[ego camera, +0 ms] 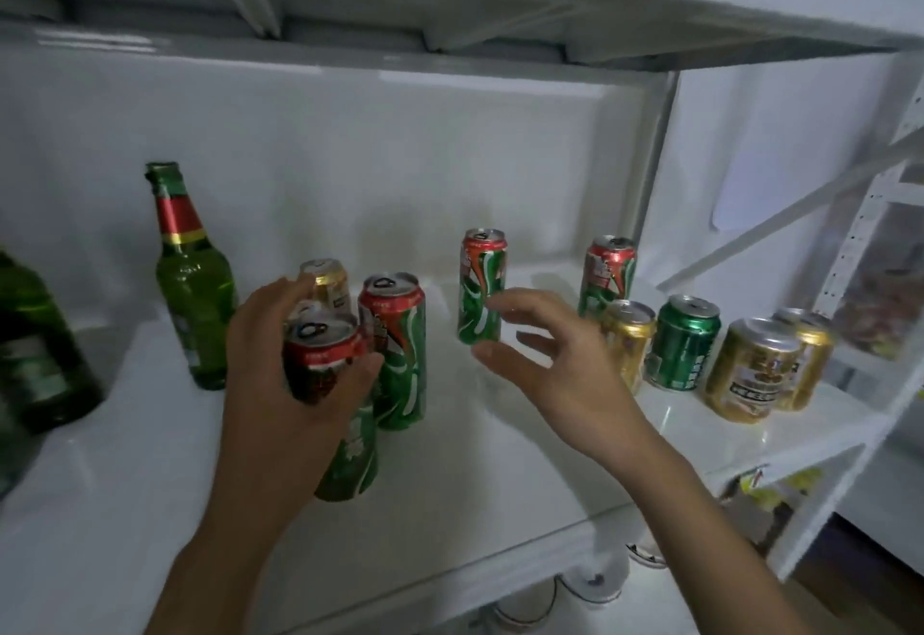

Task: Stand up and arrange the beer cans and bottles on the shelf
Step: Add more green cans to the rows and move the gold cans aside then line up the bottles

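Note:
My left hand (280, 359) grips a tall red-and-green can (327, 364) near its top, upright on the white shelf (125, 484). Right beside it stands a second tall red-and-green can (397, 349), with a gold can (327, 282) behind them. My right hand (555, 364) is open, its fingers spread just in front of a third tall can (481, 284), not touching it. A fourth tall can (607, 272) stands at the back right. Two green bottles (192, 279) (35, 349) stand upright on the left.
Short cans stand at the shelf's right end: gold cans (627, 339) (752, 374) (810, 354) and a green can (682, 342). A white upright post (655, 174) ends the shelf bay. A white rack (865, 214) stands further right. Shoes (590, 584) lie below the shelf.

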Tool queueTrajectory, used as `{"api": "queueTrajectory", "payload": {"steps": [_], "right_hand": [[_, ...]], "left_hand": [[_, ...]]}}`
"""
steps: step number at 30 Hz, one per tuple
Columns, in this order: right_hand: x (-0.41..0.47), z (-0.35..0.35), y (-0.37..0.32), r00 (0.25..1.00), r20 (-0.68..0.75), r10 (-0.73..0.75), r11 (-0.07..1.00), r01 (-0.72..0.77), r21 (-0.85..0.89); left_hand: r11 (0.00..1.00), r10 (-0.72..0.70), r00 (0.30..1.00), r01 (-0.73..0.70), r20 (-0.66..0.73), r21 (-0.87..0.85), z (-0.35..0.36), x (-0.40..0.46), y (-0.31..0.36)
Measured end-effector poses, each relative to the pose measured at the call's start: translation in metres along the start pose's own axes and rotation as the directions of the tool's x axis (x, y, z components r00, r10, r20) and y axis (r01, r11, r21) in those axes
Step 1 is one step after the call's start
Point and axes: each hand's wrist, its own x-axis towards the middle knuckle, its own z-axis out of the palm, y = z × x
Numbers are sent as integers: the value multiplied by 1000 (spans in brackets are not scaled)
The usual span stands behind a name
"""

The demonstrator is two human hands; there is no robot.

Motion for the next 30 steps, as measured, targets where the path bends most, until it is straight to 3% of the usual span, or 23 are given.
{"api": "queueTrajectory", "payload": {"steps": [8, 13, 19, 30], "right_hand": [[58, 43, 30, 941, 337, 20, 987, -72, 143], [84, 66, 41, 845, 535, -15, 983, -87, 164], [86, 70, 48, 890, 449, -83, 968, -36, 250], [75, 48, 28, 926, 316, -206, 903, 55, 427]], "left_hand": [[974, -193, 981, 189, -19, -127, 13, -14, 5], [973, -230, 973, 229, 0, -37, 6, -20, 16], [965, -261, 965, 261, 20, 14, -2, -19, 29], [972, -224, 964, 232, -140, 44, -18, -17, 47]]}}
